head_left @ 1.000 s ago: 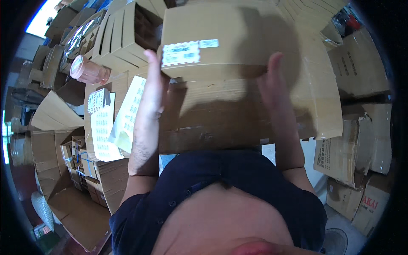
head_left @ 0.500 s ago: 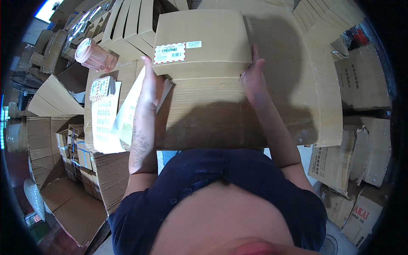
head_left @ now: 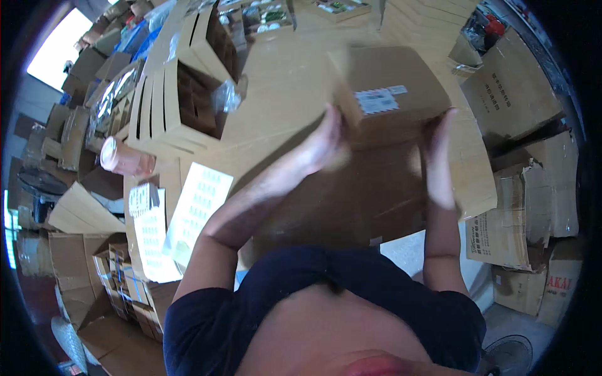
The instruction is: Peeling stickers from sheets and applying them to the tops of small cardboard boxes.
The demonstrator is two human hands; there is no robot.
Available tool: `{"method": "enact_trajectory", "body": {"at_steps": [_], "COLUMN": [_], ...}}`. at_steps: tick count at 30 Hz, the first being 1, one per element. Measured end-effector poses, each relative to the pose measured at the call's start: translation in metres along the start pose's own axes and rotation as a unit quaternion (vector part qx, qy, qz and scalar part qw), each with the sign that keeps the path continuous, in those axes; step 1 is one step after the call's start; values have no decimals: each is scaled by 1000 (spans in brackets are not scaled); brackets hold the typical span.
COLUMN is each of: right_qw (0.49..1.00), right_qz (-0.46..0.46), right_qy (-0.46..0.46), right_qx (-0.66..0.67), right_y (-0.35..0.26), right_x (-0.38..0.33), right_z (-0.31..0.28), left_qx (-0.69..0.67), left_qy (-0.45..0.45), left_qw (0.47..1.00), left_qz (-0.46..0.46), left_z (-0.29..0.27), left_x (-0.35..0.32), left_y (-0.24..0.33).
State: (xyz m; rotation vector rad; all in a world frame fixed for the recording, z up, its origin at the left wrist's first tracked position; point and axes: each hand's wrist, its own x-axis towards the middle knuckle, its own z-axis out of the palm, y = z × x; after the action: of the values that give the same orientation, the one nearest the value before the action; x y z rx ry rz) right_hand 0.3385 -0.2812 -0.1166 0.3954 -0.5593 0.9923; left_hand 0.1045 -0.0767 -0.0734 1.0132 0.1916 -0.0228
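A closed brown cardboard box (head_left: 411, 70) with a red-and-white bordered label and a smaller white sticker on its side is held between my two hands, blurred by motion. My left hand (head_left: 323, 139) presses its near left edge, smeared by movement. At its near right corner, my right hand (head_left: 437, 133) grips it, with some fingers hidden against the box. Under the box lies a brown cardboard sheet (head_left: 282, 207) covering the table; whether the box touches it I cannot tell.
Left of my arm lie label sheets (head_left: 199, 203), a small stack of labels (head_left: 143, 199) and a pinkish plastic jar (head_left: 127, 157). Open divided boxes (head_left: 188, 103) stand behind them. At the back sit trays of small ornaments (head_left: 266, 15). Large cartons (head_left: 511, 94) are stacked on the right.
Both hands have carried the box to the right and turned it slightly. The view has shifted too, showing the divided boxes and the trays behind. My left arm no longer covers the label sheets.
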Motion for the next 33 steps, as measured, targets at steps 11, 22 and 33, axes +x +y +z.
{"method": "enact_trajectory", "body": {"at_steps": [11, 22, 33], "right_qw": [654, 619, 401], "right_qz": [-235, -256, -224], "right_qy": [374, 314, 411], "right_qx": [-614, -673, -787], "right_y": [-73, -77, -49], "right_x": [16, -1, 9], "right_z": [38, 32, 58], "left_qx": [-50, 395, 470], "left_qy": [-125, 44, 107], "left_qw": [990, 875, 836], "left_qz": [50, 276, 262], "left_z": [51, 92, 46], "left_x": [123, 102, 29], "left_y": [-21, 5, 35]}}
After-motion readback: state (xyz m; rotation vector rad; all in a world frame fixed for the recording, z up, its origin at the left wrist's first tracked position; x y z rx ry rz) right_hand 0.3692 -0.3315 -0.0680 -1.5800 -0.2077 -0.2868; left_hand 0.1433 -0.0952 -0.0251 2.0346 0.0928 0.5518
